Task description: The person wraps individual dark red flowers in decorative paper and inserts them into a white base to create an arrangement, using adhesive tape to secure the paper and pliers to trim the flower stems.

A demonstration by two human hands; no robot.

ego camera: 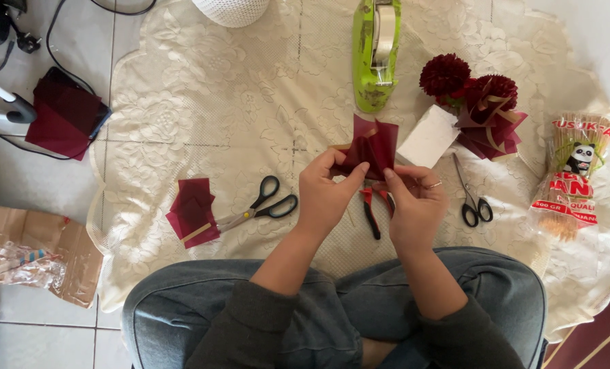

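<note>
Two hands on one piece right now: my left hand (325,195) and right hand (414,201) both pinch the dark red tissue (372,147), fingers closed on its lower edge, held up over the lace cloth (202,102) just in front of my knees. I'd say it's partway: the finished red paper flowers (479,102) sit right of the tissue, and a small stack of cut red squares (192,208) waits left of it, so more wrapping is left. Farthest right of the tissue lies a clear bag of bamboo skewers (571,181) with a red band label and a panda picture.
</note>
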